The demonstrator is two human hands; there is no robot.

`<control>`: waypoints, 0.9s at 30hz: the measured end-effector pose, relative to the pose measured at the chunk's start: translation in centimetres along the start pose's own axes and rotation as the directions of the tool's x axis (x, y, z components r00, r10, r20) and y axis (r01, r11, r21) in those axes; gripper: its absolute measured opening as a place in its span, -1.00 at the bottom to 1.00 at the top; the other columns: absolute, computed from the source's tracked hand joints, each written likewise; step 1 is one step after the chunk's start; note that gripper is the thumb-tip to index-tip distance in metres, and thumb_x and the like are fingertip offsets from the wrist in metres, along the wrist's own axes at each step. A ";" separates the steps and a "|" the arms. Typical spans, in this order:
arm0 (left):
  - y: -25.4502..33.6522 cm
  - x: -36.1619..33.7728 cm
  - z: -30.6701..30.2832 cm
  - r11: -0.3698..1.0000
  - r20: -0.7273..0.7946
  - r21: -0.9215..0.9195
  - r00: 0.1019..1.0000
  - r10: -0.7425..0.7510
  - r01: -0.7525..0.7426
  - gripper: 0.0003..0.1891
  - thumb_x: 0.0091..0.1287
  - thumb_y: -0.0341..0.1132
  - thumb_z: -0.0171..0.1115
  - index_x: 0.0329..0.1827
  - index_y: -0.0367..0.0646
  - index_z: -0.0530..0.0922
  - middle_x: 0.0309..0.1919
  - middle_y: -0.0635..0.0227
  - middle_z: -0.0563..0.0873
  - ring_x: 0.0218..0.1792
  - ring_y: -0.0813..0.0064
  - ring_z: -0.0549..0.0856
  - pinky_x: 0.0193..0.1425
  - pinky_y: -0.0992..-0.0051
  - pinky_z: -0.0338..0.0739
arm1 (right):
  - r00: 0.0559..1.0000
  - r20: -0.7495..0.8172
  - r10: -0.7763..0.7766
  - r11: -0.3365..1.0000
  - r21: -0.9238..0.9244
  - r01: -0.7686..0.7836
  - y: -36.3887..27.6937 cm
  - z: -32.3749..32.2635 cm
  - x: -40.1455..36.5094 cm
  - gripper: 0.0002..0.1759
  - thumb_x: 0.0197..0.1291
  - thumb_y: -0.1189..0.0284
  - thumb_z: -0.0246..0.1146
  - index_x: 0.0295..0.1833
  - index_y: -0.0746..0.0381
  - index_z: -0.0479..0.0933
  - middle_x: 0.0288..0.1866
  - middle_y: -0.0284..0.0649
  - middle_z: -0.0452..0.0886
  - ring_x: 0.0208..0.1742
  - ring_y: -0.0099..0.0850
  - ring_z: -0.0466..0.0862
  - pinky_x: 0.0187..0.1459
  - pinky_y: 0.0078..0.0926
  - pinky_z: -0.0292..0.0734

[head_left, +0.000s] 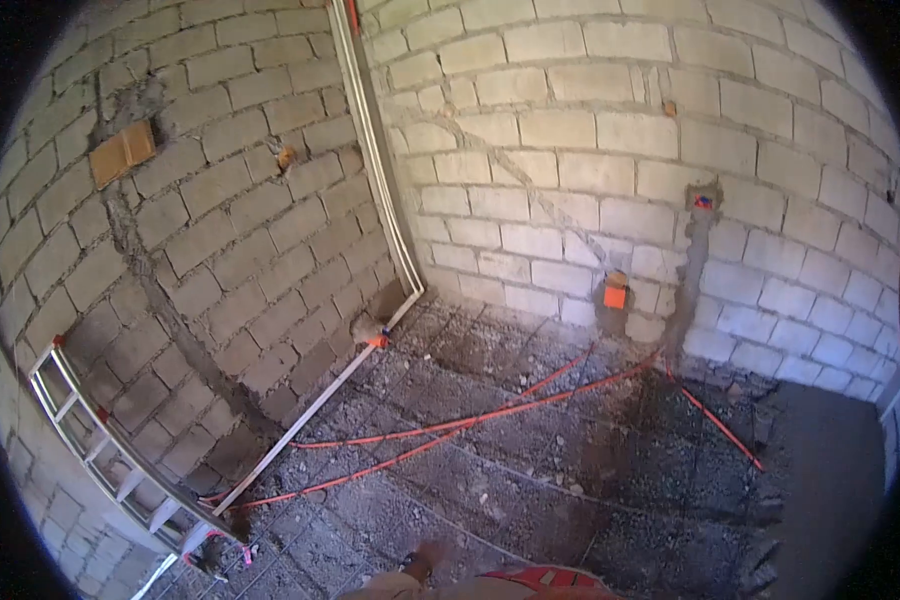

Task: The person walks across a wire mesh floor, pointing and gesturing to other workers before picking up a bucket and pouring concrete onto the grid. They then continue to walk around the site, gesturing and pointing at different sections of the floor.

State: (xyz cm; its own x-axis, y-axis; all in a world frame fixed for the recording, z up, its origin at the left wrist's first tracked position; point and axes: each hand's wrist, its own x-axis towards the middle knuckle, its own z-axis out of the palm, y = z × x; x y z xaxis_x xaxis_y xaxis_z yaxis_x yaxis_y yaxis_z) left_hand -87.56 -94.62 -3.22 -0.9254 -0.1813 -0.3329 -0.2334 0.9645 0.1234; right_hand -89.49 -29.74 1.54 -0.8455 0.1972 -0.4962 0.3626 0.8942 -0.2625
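Note:
At the bottom edge, my left hand [433,552] shows small and blurred, with a dark band at the wrist. Its fingers cannot be made out, and I see nothing held in it. Beneath it lies the rubble floor [530,500] with thin steel bars across it. Red cloth with pale stripes [545,577], part of my clothing, shows beside the arm. My right hand is out of the frame. Orange conduits [450,427] cross the floor beyond my left hand.
An aluminium ladder [105,455] leans at the left wall. White pipes [380,190] run down the corner and along the floor. The block walls hold an orange box [614,297], a cardboard-covered opening [123,153] and mortared channels. Smooth grey concrete [830,480] lies right.

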 end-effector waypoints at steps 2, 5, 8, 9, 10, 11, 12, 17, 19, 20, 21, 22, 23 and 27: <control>-0.7 -0.9 -1.5 0.992 0.071 -0.005 0.989 0.127 -0.127 -0.65 0.28 -0.18 -0.16 -0.08 -0.11 0.55 -0.12 0.03 0.62 -0.05 0.06 0.59 0.03 0.07 0.42 | 0.999 -0.014 0.033 0.998 0.061 -0.032 0.6 0.0 -0.7 -0.68 0.16 0.15 0.08 -0.23 0.21 0.47 -0.52 -0.21 0.45 -0.59 -0.36 0.40 -0.59 -0.43 0.28; -0.9 0.2 2.4 0.575 0.134 -0.752 0.929 -0.344 0.322 -0.65 0.25 -0.17 -0.13 -0.20 -0.19 0.57 -0.08 -0.01 0.60 -0.04 0.05 0.58 0.02 0.16 0.46 | 0.996 -0.042 0.076 0.979 0.193 -0.067 1.2 -0.9 -1.0 -0.67 0.16 0.15 0.08 -0.26 0.21 0.48 -0.56 -0.21 0.45 -0.64 -0.37 0.40 -0.64 -0.44 0.28; -0.4 -1.0 1.5 0.994 0.094 -0.102 0.995 -0.037 0.047 -0.54 0.21 0.01 -0.07 -0.08 -0.18 0.52 0.03 -0.06 0.52 -0.05 -0.02 0.57 -0.05 0.19 0.50 | 0.986 -0.044 0.161 0.911 0.391 -0.132 1.4 -1.4 -1.5 -0.67 0.16 0.14 0.08 -0.28 0.21 0.49 -0.60 -0.21 0.46 -0.68 -0.38 0.40 -0.68 -0.45 0.28; 0.0 -1.4 0.9 0.999 0.122 -0.048 0.992 -0.013 0.019 -0.50 0.20 0.07 -0.05 -0.05 -0.18 0.50 0.06 -0.08 0.49 -0.05 -0.05 0.56 -0.08 0.19 0.52 | 0.981 -0.039 0.192 0.880 0.449 -0.154 1.1 -1.7 -1.7 -0.67 0.16 0.14 0.08 -0.29 0.21 0.49 -0.61 -0.22 0.46 -0.69 -0.39 0.40 -0.69 -0.45 0.28; 0.2 -1.7 1.2 0.998 0.142 -0.057 0.990 -0.013 0.021 -0.50 0.20 0.07 -0.05 -0.05 -0.18 0.50 0.06 -0.08 0.49 -0.05 -0.05 0.56 -0.08 0.19 0.52 | 0.973 -0.034 0.229 0.841 0.511 -0.180 0.6 -2.1 -2.0 -0.67 0.16 0.14 0.08 -0.30 0.21 0.50 -0.63 -0.22 0.46 -0.71 -0.39 0.40 -0.70 -0.46 0.28; 0.4 -1.6 1.4 0.999 0.085 -0.029 0.996 -0.035 0.038 -0.55 0.21 0.02 0.00 -0.05 -0.17 0.51 -0.15 0.03 0.58 -0.22 0.08 0.60 -0.20 0.20 0.51 | 0.965 -0.035 0.261 0.806 0.558 -0.198 -0.1 -2.5 -2.3 -0.67 0.15 0.14 0.08 -0.30 0.21 0.50 -0.64 -0.22 0.46 -0.72 -0.39 0.40 -0.72 -0.46 0.28; 0.5 -1.6 1.7 0.998 0.024 -0.002 0.998 -0.056 0.056 -0.60 0.23 -0.03 0.04 -0.05 -0.16 0.52 -0.37 0.14 0.66 -0.39 0.20 0.64 -0.32 0.20 0.50 | 0.957 -0.034 0.288 0.773 0.598 -0.212 -0.5 -2.8 -2.6 -0.67 0.15 0.14 0.08 -0.31 0.21 0.50 -0.66 -0.22 0.46 -0.74 -0.40 0.40 -0.73 -0.47 0.28; 1.2 -1.5 2.1 0.785 0.226 -0.397 0.879 -0.419 0.476 -0.68 0.27 -0.18 -0.09 -0.01 -0.07 0.48 -0.08 -0.14 0.54 -0.01 -0.06 0.54 -0.02 0.03 0.45 | 0.968 0.146 0.205 0.676 0.694 -0.248 0.9 -3.8 -1.6 -0.63 0.13 0.09 0.10 -0.34 0.21 0.49 -0.62 -0.15 0.55 -0.77 -0.39 0.46 -0.81 -0.50 0.26; 1.8 -2.9 -0.5 0.977 0.192 -0.183 0.979 -0.070 0.106 -0.70 0.24 -0.22 -0.07 -0.02 -0.04 0.49 -0.09 -0.12 0.55 -0.01 -0.11 0.53 0.04 -0.01 0.40 | 0.963 0.129 0.237 0.718 0.645 -0.263 -2.7 -6.2 -4.3 -0.61 0.13 0.06 0.10 -0.36 0.20 0.48 -0.62 -0.16 0.56 -0.77 -0.39 0.47 -0.81 -0.48 0.26; 2.1 -3.0 -1.4 0.974 0.197 -0.196 0.977 -0.077 0.117 -0.70 0.24 -0.22 -0.07 -0.02 -0.04 0.49 -0.09 -0.12 0.55 -0.01 -0.11 0.53 0.04 -0.01 0.40 | 0.958 0.109 0.267 0.744 0.608 -0.276 -4.8 -7.6 -5.6 -0.59 0.13 0.03 0.09 -0.38 0.19 0.48 -0.62 -0.16 0.56 -0.76 -0.39 0.47 -0.82 -0.46 0.26; 2.3 -3.2 -1.8 0.980 0.187 -0.162 0.979 -0.082 0.113 -0.69 0.24 -0.22 -0.07 0.00 -0.03 0.48 -0.10 -0.12 0.55 -0.02 -0.11 0.53 0.02 0.00 0.42 | 0.970 0.099 0.222 0.810 0.536 -0.239 -2.4 -6.8 -4.0 -0.61 0.11 0.04 0.12 -0.35 0.17 0.49 -0.61 -0.17 0.57 -0.74 -0.36 0.49 -0.77 -0.41 0.31; 2.5 -3.7 -1.7 0.985 0.178 -0.128 0.980 -0.088 0.112 -0.68 0.24 -0.22 -0.06 0.02 -0.02 0.47 -0.10 -0.12 0.55 -0.03 -0.10 0.54 -0.01 0.00 0.43 | 0.980 0.088 0.176 0.866 0.460 -0.197 0.9 -5.4 -1.7 -0.63 0.08 0.05 0.15 -0.33 0.16 0.50 -0.60 -0.19 0.58 -0.71 -0.34 0.51 -0.72 -0.35 0.36; 1.9 -3.9 0.2 0.986 0.066 -0.140 0.995 -0.079 0.087 -0.68 0.23 -0.23 -0.06 0.04 0.02 0.46 -0.13 -0.10 0.56 -0.06 -0.09 0.55 -0.05 0.03 0.47 | 0.974 0.013 -0.224 0.966 -0.131 0.224 3.9 -4.4 0.4 -0.65 0.08 0.07 0.15 -0.27 0.15 0.52 -0.54 -0.19 0.60 -0.62 -0.31 0.55 -0.59 -0.29 0.42; 2.1 -5.3 -0.6 0.933 0.157 -0.255 0.963 -0.220 0.255 -0.64 0.22 -0.19 -0.04 0.11 0.18 0.43 -0.18 -0.04 0.57 -0.09 0.01 0.58 -0.08 0.00 0.48 | 0.749 0.067 -0.659 0.498 -0.707 0.502 7.6 -2.0 6.2 -0.66 0.06 0.14 0.14 -0.14 0.12 0.53 -0.42 -0.18 0.62 -0.44 -0.24 0.60 -0.36 -0.19 0.48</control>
State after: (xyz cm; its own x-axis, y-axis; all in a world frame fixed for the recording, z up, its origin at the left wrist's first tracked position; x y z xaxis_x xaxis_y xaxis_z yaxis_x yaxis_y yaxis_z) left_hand -83.36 -91.74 -0.61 -0.7926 -0.3568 -0.4945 -0.5298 0.8045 0.2686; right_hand -92.73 -20.89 -1.86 -0.8460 -0.4684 -0.2547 -0.5207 0.8286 0.2057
